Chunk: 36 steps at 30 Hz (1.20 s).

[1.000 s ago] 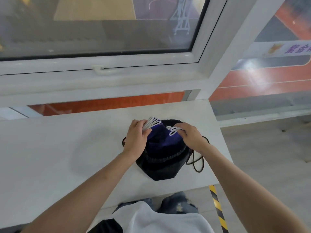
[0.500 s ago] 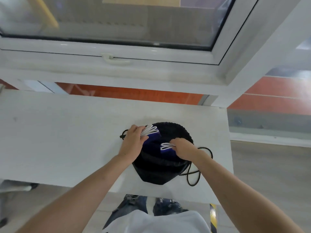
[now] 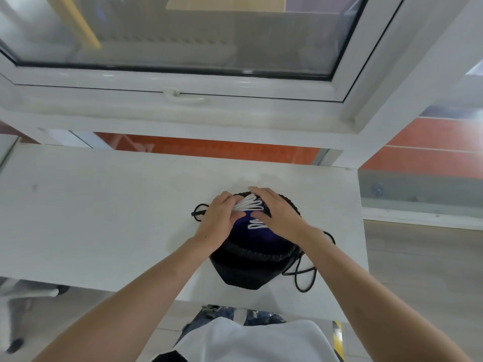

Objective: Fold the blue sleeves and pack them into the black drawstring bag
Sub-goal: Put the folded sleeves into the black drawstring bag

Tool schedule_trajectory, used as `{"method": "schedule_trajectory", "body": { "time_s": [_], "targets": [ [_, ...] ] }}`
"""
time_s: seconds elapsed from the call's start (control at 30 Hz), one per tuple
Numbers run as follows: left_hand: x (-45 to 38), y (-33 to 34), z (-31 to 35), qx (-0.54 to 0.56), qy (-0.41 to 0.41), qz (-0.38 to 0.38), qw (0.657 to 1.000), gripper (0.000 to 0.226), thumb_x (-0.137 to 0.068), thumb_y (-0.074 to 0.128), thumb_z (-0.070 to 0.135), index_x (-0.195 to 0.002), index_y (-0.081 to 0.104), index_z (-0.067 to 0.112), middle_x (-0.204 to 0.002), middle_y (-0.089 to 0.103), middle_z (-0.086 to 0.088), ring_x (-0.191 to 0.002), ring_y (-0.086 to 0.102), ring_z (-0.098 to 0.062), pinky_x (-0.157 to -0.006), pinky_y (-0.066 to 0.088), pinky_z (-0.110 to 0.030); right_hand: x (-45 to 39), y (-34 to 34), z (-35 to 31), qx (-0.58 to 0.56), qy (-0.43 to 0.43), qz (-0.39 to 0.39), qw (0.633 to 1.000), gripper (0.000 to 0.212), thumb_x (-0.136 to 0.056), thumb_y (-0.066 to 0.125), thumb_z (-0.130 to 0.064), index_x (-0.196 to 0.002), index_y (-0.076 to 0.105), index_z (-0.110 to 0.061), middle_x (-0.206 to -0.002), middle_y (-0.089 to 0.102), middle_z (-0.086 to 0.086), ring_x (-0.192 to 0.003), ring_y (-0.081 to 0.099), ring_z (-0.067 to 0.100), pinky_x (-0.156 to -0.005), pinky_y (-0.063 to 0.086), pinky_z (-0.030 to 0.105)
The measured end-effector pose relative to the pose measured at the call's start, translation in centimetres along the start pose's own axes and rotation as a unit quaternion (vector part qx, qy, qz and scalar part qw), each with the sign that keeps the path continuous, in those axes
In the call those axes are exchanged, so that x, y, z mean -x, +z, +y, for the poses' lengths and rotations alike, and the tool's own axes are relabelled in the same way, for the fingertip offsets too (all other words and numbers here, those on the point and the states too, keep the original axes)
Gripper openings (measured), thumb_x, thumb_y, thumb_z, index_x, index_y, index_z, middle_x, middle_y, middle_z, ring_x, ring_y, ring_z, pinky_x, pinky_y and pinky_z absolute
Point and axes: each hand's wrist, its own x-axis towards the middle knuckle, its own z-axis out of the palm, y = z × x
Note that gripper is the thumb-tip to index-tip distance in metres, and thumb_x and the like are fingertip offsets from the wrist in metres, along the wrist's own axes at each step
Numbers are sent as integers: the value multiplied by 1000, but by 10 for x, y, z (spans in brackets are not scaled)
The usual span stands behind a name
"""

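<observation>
The black drawstring bag [image 3: 245,267] stands on the white table [image 3: 104,218], its mouth open upward. Folded blue sleeves [image 3: 257,235] with white cuff edges sit inside the mouth. My left hand [image 3: 217,222] rests on the bag's left rim, fingers against the white cuffs. Over the top right of the bag, my right hand [image 3: 277,212] lies flat with fingers spread, pressing on the sleeves. Black cord loops stick out at the left [image 3: 200,212] and trail off to the right [image 3: 304,273].
A white window frame with a handle [image 3: 180,96] runs along the wall behind the table. The table's right edge [image 3: 362,231] drops to a wooden floor. My legs and white shirt are below the front edge.
My right hand has moved from the bag's middle up over its far rim and flattened on the sleeves. The left hand has shifted slightly inward. The sleeves sit lower in the bag.
</observation>
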Motion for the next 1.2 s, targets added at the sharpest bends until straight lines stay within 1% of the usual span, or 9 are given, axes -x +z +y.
{"method": "schedule_trajectory", "body": {
  "time_s": [0.17,0.3,0.37,0.47,0.57,0.63,0.83,1.03,1.2],
  "targets": [
    [-5,0,-10,35,22,-30,999,31,-101,58,30,-130,63,19,-109,58,6,-101,55,-11,-91,47,-26,-1,12,-6,10,-31,50,998,35,-100,65,-12,-135,64,-12,-124,68,3,-111,63,19,-102,49,32],
    [-16,0,-40,32,-138,19,990,32,-106,41,40,-122,63,24,-116,59,4,-112,55,-19,-96,47,-37,9,22,-9,-36,103,72,991,32,-102,62,-17,-134,64,-18,-125,66,-3,-112,61,14,-103,50,34],
    [-22,2,-54,-27,-218,-11,976,44,-103,43,48,-135,53,20,-131,54,-6,-125,48,-28,-101,45,-44,16,28,-12,-72,159,91,980,32,-102,63,-19,-134,63,-19,-124,65,-5,-109,60,11,-99,50,29],
    [-29,6,-69,-64,-252,-86,962,64,-97,50,58,-145,43,16,-137,52,-11,-129,48,-33,-102,45,-48,24,37,-16,-122,233,119,958,34,-102,63,-23,-136,62,-21,-125,65,-7,-111,60,10,-97,48,25],
    [-33,6,-76,-74,-226,-108,965,38,-98,51,50,-118,60,19,-111,67,-4,-108,63,-30,-89,51,-43,27,45,-19,-148,273,124,943,35,-101,64,-28,-136,62,-23,-122,67,-8,-106,63,9,-91,51,23],
    [-31,3,-76,-69,-191,-77,976,29,-101,48,42,-100,61,16,-94,67,-3,-92,65,-29,-77,53,-42,28,51,-20,-148,279,113,942,34,-101,64,-28,-135,62,-24,-119,67,-8,-102,63,7,-88,50,22],
    [-14,-11,-66,-1,-120,12,993,20,-104,47,31,-103,61,16,-96,64,2,-85,60,-18,-77,52,-37,20,66,-30,-125,283,72,948,32,-102,63,-25,-134,62,-25,-123,68,-8,-110,62,12,-99,53,31],
    [5,-21,-55,22,-70,43,996,19,-105,46,27,-111,61,15,-102,61,5,-89,58,-13,-78,48,-26,-2,82,-41,-111,262,11,959,26,-102,61,-19,-127,67,-25,-116,68,-7,-100,61,12,-95,51,30],
    [12,-24,-57,31,-48,45,997,18,-105,47,25,-110,61,15,-102,61,4,-91,58,-14,-81,49,-29,-14,96,-36,-21,260,-6,965,29,-104,59,-19,-130,70,-22,-130,58,6,-109,63,29,-105,50,40]
  ]
}}
